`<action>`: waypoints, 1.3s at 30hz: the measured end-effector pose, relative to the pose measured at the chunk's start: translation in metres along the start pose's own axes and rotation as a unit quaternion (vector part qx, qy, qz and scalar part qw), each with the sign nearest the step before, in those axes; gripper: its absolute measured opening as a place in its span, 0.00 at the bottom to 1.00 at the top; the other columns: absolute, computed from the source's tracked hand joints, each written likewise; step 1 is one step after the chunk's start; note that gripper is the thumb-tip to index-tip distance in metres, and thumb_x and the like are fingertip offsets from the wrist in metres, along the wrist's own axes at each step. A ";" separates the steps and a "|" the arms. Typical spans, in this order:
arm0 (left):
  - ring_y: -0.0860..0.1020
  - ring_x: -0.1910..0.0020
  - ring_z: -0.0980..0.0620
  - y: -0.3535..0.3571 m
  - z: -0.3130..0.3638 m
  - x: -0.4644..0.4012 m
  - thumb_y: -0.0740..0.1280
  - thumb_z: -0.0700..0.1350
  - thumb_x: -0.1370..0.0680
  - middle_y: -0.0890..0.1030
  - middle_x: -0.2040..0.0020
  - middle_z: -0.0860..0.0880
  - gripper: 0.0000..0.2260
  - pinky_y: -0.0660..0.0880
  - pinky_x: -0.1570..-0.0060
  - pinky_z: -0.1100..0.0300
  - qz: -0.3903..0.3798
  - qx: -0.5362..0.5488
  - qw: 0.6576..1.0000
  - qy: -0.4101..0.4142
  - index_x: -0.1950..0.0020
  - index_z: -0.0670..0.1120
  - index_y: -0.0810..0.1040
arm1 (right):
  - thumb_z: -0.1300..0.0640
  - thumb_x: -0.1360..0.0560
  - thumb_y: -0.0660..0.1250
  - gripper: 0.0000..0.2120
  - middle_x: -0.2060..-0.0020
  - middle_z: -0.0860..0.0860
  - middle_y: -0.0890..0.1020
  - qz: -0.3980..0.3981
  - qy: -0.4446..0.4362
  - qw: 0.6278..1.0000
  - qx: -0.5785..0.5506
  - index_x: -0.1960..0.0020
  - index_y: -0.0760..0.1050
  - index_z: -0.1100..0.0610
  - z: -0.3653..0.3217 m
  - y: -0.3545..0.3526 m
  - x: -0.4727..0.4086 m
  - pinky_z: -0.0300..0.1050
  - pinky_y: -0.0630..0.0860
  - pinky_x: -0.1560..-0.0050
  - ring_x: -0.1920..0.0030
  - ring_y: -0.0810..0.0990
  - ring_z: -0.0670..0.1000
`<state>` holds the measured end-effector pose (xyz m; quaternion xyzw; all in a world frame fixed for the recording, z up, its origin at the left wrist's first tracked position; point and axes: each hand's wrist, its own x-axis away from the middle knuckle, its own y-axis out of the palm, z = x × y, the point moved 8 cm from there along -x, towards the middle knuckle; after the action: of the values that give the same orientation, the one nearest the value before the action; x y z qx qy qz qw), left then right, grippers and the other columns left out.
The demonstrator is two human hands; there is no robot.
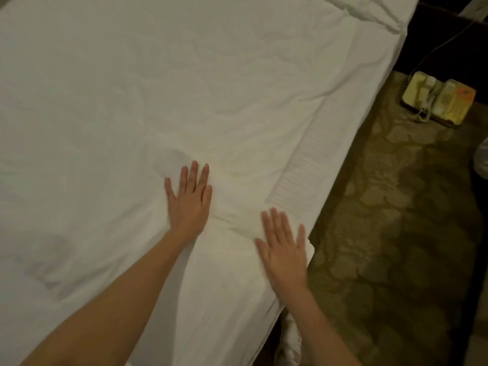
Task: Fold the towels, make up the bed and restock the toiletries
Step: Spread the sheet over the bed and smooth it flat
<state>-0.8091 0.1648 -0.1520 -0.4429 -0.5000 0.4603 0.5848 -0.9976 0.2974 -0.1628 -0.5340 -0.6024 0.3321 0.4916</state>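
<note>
A white duvet [163,96] covers the bed and fills most of the view, with soft creases across it. My left hand [188,200] lies flat on the duvet near the middle, fingers straight and pointing away from me. My right hand [284,249] presses flat on the duvet close to the bed's right edge, fingers spread. A striped strip of the sheet [311,159] shows along that right edge. Rumpled white bedding [380,14] lies at the far top corner.
A patterned carpet [396,220] runs along the right side of the bed. On it stands a cream corded telephone [438,101] with its cable [446,40] leading up to a dark wall. More white cloth [290,342] hangs below the bed's near corner.
</note>
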 end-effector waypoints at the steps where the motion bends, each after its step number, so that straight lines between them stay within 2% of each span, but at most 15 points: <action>1: 0.41 0.23 0.53 0.001 -0.002 -0.006 0.44 0.52 0.17 0.43 0.22 0.52 0.22 0.34 0.28 0.43 -0.007 -0.008 1.000 0.010 0.26 0.55 0.37 | 0.42 0.19 0.40 0.27 0.26 0.50 0.59 -0.012 0.025 1.000 0.004 0.24 0.53 0.52 0.018 0.003 0.006 0.59 0.51 0.29 0.26 0.56 0.50; 4: 0.40 0.23 0.54 -0.008 -0.004 -0.024 0.43 0.52 0.17 0.41 0.22 0.52 0.23 0.33 0.29 0.44 -0.028 0.000 0.999 0.030 0.25 0.53 0.36 | 0.40 0.19 0.39 0.29 0.26 0.51 0.59 -0.038 0.065 0.997 0.027 0.23 0.52 0.54 0.045 -0.007 0.023 0.57 0.48 0.29 0.26 0.54 0.48; 7: 0.42 0.23 0.53 -0.024 -0.019 -0.025 0.45 0.50 0.16 0.44 0.22 0.51 0.23 0.34 0.29 0.44 -0.023 0.006 0.999 0.032 0.22 0.50 0.42 | 0.41 0.19 0.38 0.28 0.26 0.51 0.56 -0.044 0.048 0.997 0.028 0.23 0.50 0.53 0.025 -0.023 0.015 0.54 0.41 0.28 0.26 0.50 0.47; 11: 0.51 0.23 0.48 -0.032 -0.073 -0.013 0.44 0.50 0.18 0.52 0.22 0.49 0.23 0.39 0.28 0.44 -0.007 -0.036 0.999 0.036 0.22 0.50 0.53 | 0.38 0.24 0.29 0.28 0.26 0.44 0.39 -0.077 -0.040 0.996 -0.022 0.26 0.35 0.44 -0.047 -0.020 -0.026 0.53 0.32 0.29 0.25 0.37 0.46; 13: 0.49 0.23 0.50 -0.033 -0.103 -0.009 0.39 0.53 0.21 0.51 0.22 0.51 0.25 0.35 0.29 0.48 -0.009 -0.052 0.998 0.027 0.23 0.53 0.51 | 0.40 0.25 0.30 0.26 0.27 0.44 0.36 -0.075 -0.069 0.995 -0.019 0.27 0.34 0.42 -0.082 -0.016 -0.052 0.54 0.30 0.29 0.25 0.35 0.47; 16: 0.44 0.24 0.55 -0.040 -0.146 -0.004 0.36 0.55 0.21 0.45 0.23 0.54 0.24 0.30 0.30 0.52 0.005 -0.020 1.000 -0.019 0.24 0.57 0.43 | 0.40 0.27 0.28 0.30 0.24 0.46 0.40 -0.077 -0.102 0.992 -0.001 0.25 0.38 0.42 -0.127 -0.012 -0.089 0.57 0.34 0.28 0.24 0.39 0.50; 18: 0.44 0.24 0.55 -0.046 -0.172 -0.001 0.36 0.57 0.21 0.46 0.22 0.54 0.25 0.31 0.30 0.52 0.017 -0.008 0.998 -0.054 0.24 0.57 0.43 | 0.39 0.27 0.29 0.31 0.23 0.48 0.43 -0.087 -0.125 0.988 0.004 0.24 0.41 0.43 -0.154 -0.010 -0.112 0.58 0.38 0.28 0.23 0.41 0.52; 22: 0.46 0.23 0.53 -0.055 -0.211 0.002 0.39 0.59 0.22 0.50 0.22 0.52 0.27 0.35 0.28 0.51 0.015 0.001 0.995 -0.097 0.23 0.56 0.48 | 0.43 0.19 0.42 0.24 0.23 0.51 0.43 -0.120 -0.149 0.982 0.001 0.24 0.44 0.43 -0.193 -0.006 -0.162 0.57 0.44 0.27 0.24 0.43 0.57; 25: 0.48 0.23 0.52 -0.060 -0.241 0.005 0.39 0.62 0.23 0.51 0.22 0.52 0.28 0.38 0.28 0.50 0.007 0.001 0.990 -0.143 0.23 0.57 0.48 | 0.46 0.18 0.48 0.24 0.23 0.55 0.45 -0.122 -0.180 0.976 -0.021 0.24 0.47 0.42 -0.220 -0.009 -0.195 0.57 0.47 0.27 0.24 0.46 0.56; 28: 0.57 0.25 0.50 -0.056 -0.270 0.018 0.46 0.63 0.21 0.59 0.23 0.50 0.26 0.43 0.27 0.48 -0.003 0.031 0.973 -0.227 0.23 0.58 0.50 | 0.46 0.18 0.50 0.23 0.24 0.57 0.51 -0.126 -0.238 0.963 -0.022 0.24 0.52 0.43 -0.249 -0.013 -0.220 0.55 0.52 0.28 0.25 0.54 0.58; 31: 0.65 0.29 0.49 -0.055 -0.297 0.038 0.53 0.65 0.22 0.69 0.29 0.48 0.29 0.48 0.27 0.49 -0.011 0.091 0.950 -0.300 0.24 0.54 0.57 | 0.46 0.19 0.52 0.23 0.25 0.60 0.53 -0.179 -0.275 0.944 -0.043 0.25 0.55 0.43 -0.271 -0.013 -0.239 0.55 0.55 0.29 0.27 0.57 0.60; 33: 0.67 0.30 0.48 -0.057 -0.311 0.053 0.50 0.72 0.27 0.71 0.30 0.48 0.35 0.50 0.28 0.48 -0.025 0.096 0.934 -0.343 0.27 0.53 0.64 | 0.49 0.19 0.57 0.23 0.27 0.60 0.57 -0.228 -0.269 0.928 -0.122 0.26 0.59 0.45 -0.281 -0.014 -0.252 0.50 0.57 0.30 0.28 0.59 0.59; 36: 0.71 0.35 0.46 -0.065 -0.322 0.062 0.55 0.71 0.28 0.74 0.35 0.46 0.33 0.55 0.30 0.49 -0.041 0.092 0.913 -0.395 0.32 0.51 0.70 | 0.54 0.22 0.64 0.24 0.32 0.55 0.67 -0.246 -0.246 0.905 -0.245 0.28 0.65 0.49 -0.291 -0.020 -0.269 0.30 0.61 0.40 0.37 0.69 0.48; 37: 0.72 0.36 0.45 -0.067 -0.323 0.061 0.56 0.70 0.29 0.75 0.36 0.46 0.33 0.57 0.32 0.49 -0.050 0.083 0.912 -0.398 0.32 0.51 0.71 | 0.54 0.23 0.65 0.25 0.33 0.53 0.68 -0.246 -0.242 0.903 -0.254 0.28 0.64 0.49 -0.292 -0.020 -0.274 0.29 0.60 0.42 0.41 0.69 0.43; 39: 0.71 0.36 0.45 -0.070 -0.325 0.056 0.58 0.70 0.29 0.75 0.37 0.46 0.32 0.60 0.36 0.50 -0.072 0.068 0.912 -0.397 0.32 0.52 0.71 | 0.54 0.24 0.66 0.27 0.33 0.53 0.67 -0.257 -0.236 0.904 -0.248 0.27 0.62 0.48 -0.293 -0.016 -0.279 0.33 0.61 0.40 0.44 0.67 0.43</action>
<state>-0.4759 0.1876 -0.1081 -0.1452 -0.6893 0.5876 0.3981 -0.7406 -0.0136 -0.1276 -0.3718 -0.8798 0.1503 0.2550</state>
